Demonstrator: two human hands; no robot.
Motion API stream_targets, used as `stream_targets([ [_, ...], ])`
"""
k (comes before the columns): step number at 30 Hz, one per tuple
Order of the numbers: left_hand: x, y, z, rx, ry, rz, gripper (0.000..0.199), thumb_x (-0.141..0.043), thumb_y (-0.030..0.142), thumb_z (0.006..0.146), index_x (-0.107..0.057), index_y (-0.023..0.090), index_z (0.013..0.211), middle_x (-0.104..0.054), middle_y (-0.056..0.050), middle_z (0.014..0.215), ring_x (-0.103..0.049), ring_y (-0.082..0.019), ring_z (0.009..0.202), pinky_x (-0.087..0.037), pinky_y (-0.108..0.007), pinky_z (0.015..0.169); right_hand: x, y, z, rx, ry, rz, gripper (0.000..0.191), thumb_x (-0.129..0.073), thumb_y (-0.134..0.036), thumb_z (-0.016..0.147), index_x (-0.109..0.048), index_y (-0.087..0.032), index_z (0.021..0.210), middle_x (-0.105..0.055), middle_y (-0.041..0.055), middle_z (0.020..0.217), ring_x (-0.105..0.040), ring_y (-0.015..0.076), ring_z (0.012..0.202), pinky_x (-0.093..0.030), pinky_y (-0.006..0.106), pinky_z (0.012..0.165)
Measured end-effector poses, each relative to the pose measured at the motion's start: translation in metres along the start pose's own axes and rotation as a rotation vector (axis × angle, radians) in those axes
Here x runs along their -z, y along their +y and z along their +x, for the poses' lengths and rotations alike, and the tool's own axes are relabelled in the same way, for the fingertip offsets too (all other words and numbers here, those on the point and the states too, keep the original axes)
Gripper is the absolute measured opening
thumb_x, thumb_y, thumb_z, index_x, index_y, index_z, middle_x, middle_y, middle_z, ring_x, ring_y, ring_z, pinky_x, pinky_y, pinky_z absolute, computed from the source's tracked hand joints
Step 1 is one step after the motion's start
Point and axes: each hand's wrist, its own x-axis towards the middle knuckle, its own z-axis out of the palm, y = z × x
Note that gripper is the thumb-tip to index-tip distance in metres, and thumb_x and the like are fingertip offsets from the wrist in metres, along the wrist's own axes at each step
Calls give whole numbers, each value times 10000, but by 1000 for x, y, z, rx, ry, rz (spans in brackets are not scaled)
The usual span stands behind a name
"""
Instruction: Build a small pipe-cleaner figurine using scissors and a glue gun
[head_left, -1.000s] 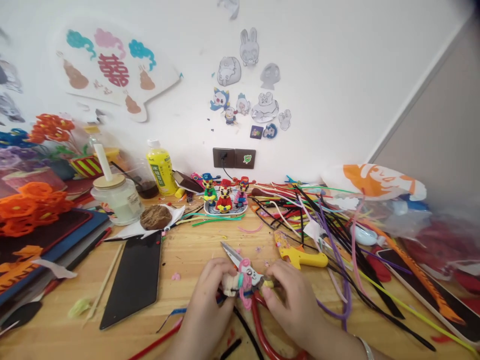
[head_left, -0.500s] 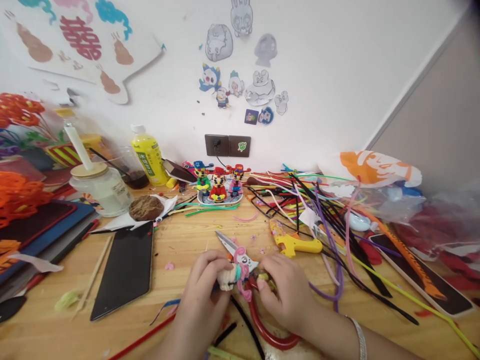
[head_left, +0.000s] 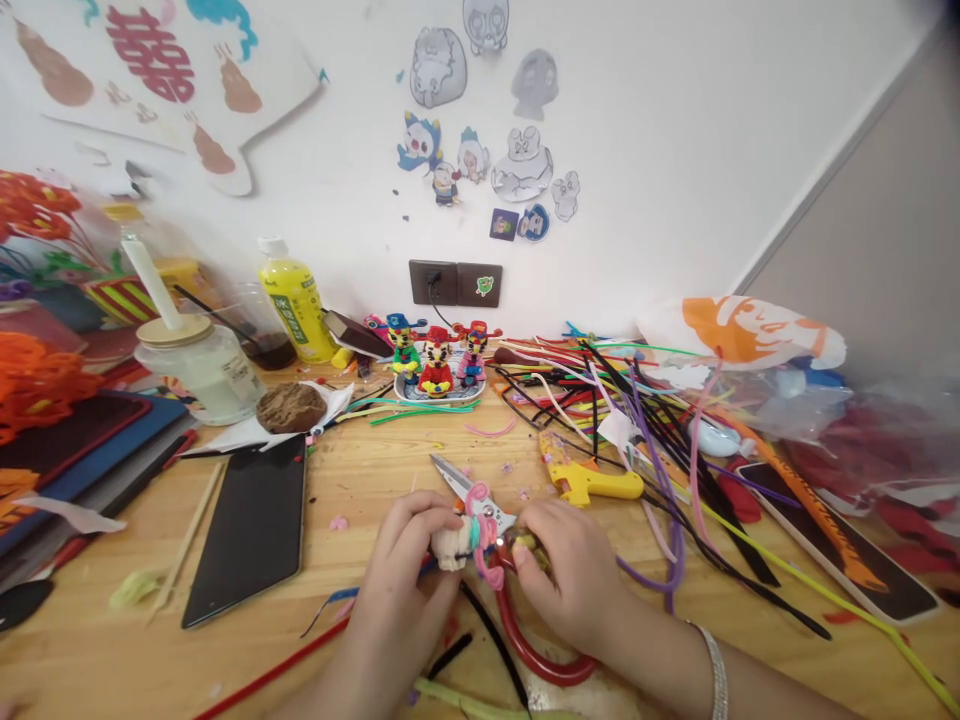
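My left hand [head_left: 405, 565] is closed around a small figure [head_left: 452, 548] of fuzzy craft stems, cream at one end, with a teal band and pink curls on its right side. Close by, my right hand [head_left: 574, 565] pinches a yellow-green fuzzy piece [head_left: 527, 543], mostly covered by the fingers; whether it joins the figure I cannot tell. Beneath both hands lie scissors [head_left: 454, 478], blades pointing up and left, with a curved red handle [head_left: 529, 655] showing between the wrists.
A yellow glue gun [head_left: 600, 484] lies right of my hands, before a heap of coloured craft stems [head_left: 585, 385]. Three finished-looking figures [head_left: 436, 365] stand on a small tray. At left are a black tablet [head_left: 247, 540], a jar [head_left: 202, 375] and a yellow bottle [head_left: 296, 310].
The whole view has shifted slightly. My hands keep nearly the same hold, and the pink curls have turned a little between them.
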Motion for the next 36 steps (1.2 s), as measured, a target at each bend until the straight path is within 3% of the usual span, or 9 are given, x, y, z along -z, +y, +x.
stream_targets([
  [7,-1,0,-1,45,-21,24,237,-461,46,699,-488,227,851,-505,-42,912,-525,-193,871,-443,-322,761,-2,1,-1,9,39,-4,157,-394,-263,736,-447,-179,615,-473,8,599,-422,144,585,-276,250,528],
  [17,0,0,-1,-4,-4,-4,218,-472,53,722,-477,226,855,-488,-34,914,-517,-170,865,-436,-282,751,-2,0,-1,-13,24,-1,139,-427,-280,711,-437,-182,613,-469,6,602,-426,148,590,-272,253,530],
  [20,-1,-1,-2,69,-28,-89,197,-508,100,731,-480,226,879,-521,-35,927,-527,-179,889,-431,-295,776,-2,2,0,-36,48,48,134,-403,-259,718,-437,-182,614,-474,9,603,-429,147,587,-285,255,535],
  [26,-1,-2,0,359,-185,-354,174,-487,278,794,-497,227,960,-611,-16,867,-580,-166,814,-452,-267,724,1,4,1,-65,107,158,191,-373,-296,764,-435,-183,623,-467,2,586,-424,141,569,-295,252,529],
  [36,4,5,1,368,-289,-366,175,-446,328,813,-547,210,893,-608,0,764,-549,-149,700,-415,-224,633,4,4,1,-67,127,178,199,-391,-306,773,-456,-179,633,-487,13,616,-427,152,599,-314,267,560],
])
